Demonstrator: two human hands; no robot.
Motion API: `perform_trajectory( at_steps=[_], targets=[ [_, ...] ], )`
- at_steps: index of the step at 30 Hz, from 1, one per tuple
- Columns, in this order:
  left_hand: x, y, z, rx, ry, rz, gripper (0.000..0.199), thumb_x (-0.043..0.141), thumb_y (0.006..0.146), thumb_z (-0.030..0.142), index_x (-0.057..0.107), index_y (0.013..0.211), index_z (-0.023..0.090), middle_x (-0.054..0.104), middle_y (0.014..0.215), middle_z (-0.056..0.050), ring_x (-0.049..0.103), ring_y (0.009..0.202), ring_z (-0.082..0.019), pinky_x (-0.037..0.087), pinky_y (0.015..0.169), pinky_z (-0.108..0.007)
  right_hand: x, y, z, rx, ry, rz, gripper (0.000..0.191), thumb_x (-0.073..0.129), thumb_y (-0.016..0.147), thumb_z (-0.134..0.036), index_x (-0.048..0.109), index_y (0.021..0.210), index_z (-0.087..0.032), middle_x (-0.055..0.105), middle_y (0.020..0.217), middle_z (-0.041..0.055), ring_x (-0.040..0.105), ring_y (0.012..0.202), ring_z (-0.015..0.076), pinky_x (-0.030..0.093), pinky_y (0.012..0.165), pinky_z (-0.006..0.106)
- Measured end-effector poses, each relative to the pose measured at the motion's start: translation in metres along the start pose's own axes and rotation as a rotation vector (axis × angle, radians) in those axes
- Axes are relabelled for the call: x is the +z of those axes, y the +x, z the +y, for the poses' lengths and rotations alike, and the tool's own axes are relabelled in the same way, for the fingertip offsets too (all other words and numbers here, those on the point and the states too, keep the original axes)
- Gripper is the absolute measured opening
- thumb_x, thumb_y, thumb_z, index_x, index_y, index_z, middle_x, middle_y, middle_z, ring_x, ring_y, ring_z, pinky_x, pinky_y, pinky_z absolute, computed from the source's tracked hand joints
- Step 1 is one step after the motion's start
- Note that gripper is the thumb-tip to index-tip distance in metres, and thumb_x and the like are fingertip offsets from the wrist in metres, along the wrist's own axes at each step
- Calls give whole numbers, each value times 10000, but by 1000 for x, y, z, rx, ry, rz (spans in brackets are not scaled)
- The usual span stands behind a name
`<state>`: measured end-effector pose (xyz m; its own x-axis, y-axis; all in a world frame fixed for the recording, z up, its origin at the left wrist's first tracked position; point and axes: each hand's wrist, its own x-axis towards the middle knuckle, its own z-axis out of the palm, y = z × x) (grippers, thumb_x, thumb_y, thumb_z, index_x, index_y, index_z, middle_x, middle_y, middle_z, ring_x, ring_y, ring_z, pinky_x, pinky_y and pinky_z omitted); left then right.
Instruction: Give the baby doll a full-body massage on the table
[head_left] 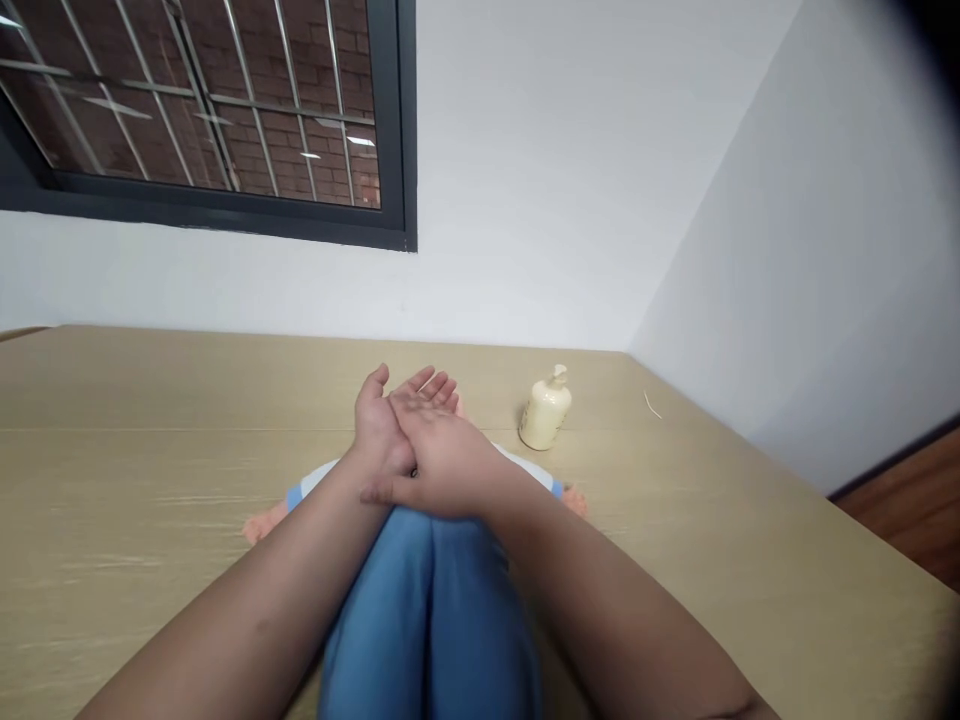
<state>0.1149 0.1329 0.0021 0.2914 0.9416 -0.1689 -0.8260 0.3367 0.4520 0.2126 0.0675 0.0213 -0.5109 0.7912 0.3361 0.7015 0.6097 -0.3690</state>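
My left hand (373, 425) is held palm up, its fingers stretched out and apart, pointing toward the wall. Across that palm lies my right hand (457, 455), palm down, with its fingers laid flat along the left palm and its thumb against the left wrist. Neither hand shows an object in it. Beneath both hands is what looks like a baby doll on its back, in blue trousers (427, 620) and a pale top with blue cuffs. Its small pink hands (266, 522) reach out to either side. My hands hide its head and chest.
A cream pump bottle (545, 415) stands upright on the light wooden table (150, 390), right of my hands. A thin white strip (652, 405) lies farther right. White walls (525, 200) and a barred window (397, 120) rise behind the table.
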Motion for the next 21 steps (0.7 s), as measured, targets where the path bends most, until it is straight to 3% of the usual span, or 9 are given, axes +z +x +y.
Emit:
perform_trajectory(
  at_steps=[3,7,12,16,21],
  targets=[
    [3,-3,5,29,6,-58,636,536,844,630,611,1216,120,640,1246,-232,665,1132,-357,551,923,-486,7,3,8,-11,-44,41,996,550,863,-731,326,1539,-35,356,1587,236,288,1507,352,174,1248,510],
    [3,-5,24,74,22,-37,661,502,888,575,572,1290,55,648,1239,-257,667,1121,-361,537,945,-495,8,3,10,-34,-83,54,976,549,879,-717,329,1546,-39,327,1604,219,248,1527,338,143,1264,502],
    [-5,0,39,139,-12,-18,661,506,890,570,587,1289,49,675,1187,-236,674,1121,-340,539,961,-445,9,-3,-5,-120,-5,86,889,608,871,-670,408,1516,-92,450,1550,162,363,1484,278,283,1236,428],
    [-3,-3,39,139,-35,-54,626,504,891,588,628,1225,74,698,1122,-212,690,1078,-327,556,925,-429,10,-9,-18,-139,43,104,880,597,879,-664,408,1517,-89,453,1548,160,369,1483,271,300,1233,420],
    [6,-14,24,104,-35,-103,610,509,879,608,644,1191,100,687,1187,-218,677,1119,-335,558,924,-433,8,-9,-17,-123,28,87,974,605,865,-666,298,1564,-62,322,1615,177,292,1518,293,251,1254,459]
  ],
)
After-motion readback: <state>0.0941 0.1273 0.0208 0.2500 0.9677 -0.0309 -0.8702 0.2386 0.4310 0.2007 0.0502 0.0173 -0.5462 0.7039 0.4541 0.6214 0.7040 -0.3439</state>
